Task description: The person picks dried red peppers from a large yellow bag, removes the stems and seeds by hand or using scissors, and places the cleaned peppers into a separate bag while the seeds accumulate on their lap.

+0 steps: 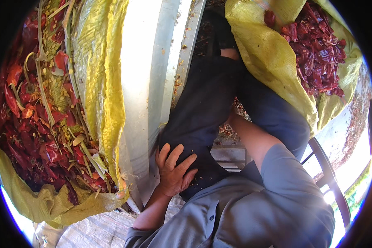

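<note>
My left hand rests palm down on the dark trousers over my left thigh, fingers spread, holding nothing. My right forearm reaches down between my legs; only a bit of my right hand shows, its fingers hidden behind the left leg. On the left, a yellow woven sack lies open with dried red chilli peppers, stems and loose seeds in it. A second yellow sack, at the upper right beyond my right leg, holds dark red dried chilli pieces.
A pale metal panel with a seed-strewn edge stands between the left sack and my legs. Pepper scraps and seeds litter the ground between my legs. A metal chair frame curves at my right side. A pale woven sheet lies at the lower left.
</note>
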`<state>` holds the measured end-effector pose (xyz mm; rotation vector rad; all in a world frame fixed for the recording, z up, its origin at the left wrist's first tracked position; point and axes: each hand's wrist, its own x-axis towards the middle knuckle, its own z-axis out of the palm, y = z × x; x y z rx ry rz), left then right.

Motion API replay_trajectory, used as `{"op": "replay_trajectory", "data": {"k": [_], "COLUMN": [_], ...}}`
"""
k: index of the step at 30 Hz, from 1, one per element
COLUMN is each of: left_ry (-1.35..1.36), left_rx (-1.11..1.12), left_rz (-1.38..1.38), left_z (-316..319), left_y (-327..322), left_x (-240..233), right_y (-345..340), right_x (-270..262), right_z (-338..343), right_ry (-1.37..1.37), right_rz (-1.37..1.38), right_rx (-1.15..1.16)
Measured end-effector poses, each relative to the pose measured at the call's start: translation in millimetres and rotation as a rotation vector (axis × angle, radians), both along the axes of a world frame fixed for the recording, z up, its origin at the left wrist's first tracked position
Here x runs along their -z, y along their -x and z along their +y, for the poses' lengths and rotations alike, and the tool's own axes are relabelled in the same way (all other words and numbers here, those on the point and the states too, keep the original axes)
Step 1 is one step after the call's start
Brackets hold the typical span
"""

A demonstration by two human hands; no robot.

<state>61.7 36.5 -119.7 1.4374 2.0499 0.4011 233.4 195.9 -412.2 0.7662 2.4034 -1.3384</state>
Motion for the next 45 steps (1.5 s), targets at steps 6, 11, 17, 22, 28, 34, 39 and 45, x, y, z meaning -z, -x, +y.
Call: {"op": "replay_trajectory", "data": {"k": [6,11,17,22,28,34,39,45], "left_ry": [-0.054,-0.233,-0.238,-0.058,-0.263,-0.609,-0.719,-0.654], "left_rx": [0.006,-0.209,-0.352,-0.624,-0.464,-0.308,-0.226,-0.549], "left_rz": [0.06,-0.012,-0.546,-1.006,-1.023,-0.609,-0.489,-1.157], "left_z": [4,31,33,32,12,-14,-15,-16], "left_y": [-4,-11,-48,-92,-105,-111,-121,-138], "left_x": [0,-7,-42,-46,-55,-71,-91,-89], "right_y": [-9,-19,-82,-109,-112,-99,-81,-82], "right_x": [-11,-90,-250,-338,-376,-393,-392,-390], "right_z": [-12,10,33,12,-14,-18,-28,-31], "right_ry": [-0.005,0.185,0.152,0.107,0.019,0.068,0.466,0.121], "right_rz": [-0.118,-0.554,-0.096,0.315,0.456,0.444,0.231,0.598], "right_rx": [-0.013,0.135,0.359,0.202,-0.087,0.128,0.022,-0.168]}}
